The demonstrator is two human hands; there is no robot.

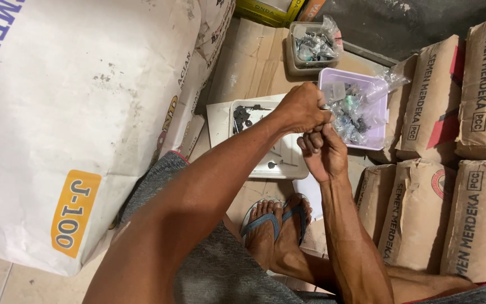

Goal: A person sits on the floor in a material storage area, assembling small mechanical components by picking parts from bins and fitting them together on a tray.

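A: Start close in. What's nearest?

B: Grey shorts (pixel 220 270) and crossed feet in blue flip-flops (pixel 277 217) on flattened cardboard (pixel 254 62) laid over the floor. Both forearms reach forward from there.

A: And the hands?

B: They meet above the trays. The left hand (pixel 302 107) is curled shut from above; the right hand (pixel 324 152) comes up from below, fingers bent in. Between them sits a small metal part (pixel 325 107), pinched at the fingertips. It is mostly hidden, so I can't tell what kind it is.

A: What lies under them?

B: A white tray (pixel 279 169) holding a few dark small pieces and thin pins. Just beyond it is a lilac tray (pixel 333 79) with clear plastic bags (pixel 361 107) of small hardware, and farther off a grey tub (pixel 293 56) with another bag.

A: What could go wrong?

B: I'd judge the part could slip, being tiny and held only by fingertips. It might fall past the white tray onto the cardboard or against the brown paper sacks (pixel 440 101) on the right, and be hard to find. The big white sack (pixel 80 112) on the left crowds that elbow, too.
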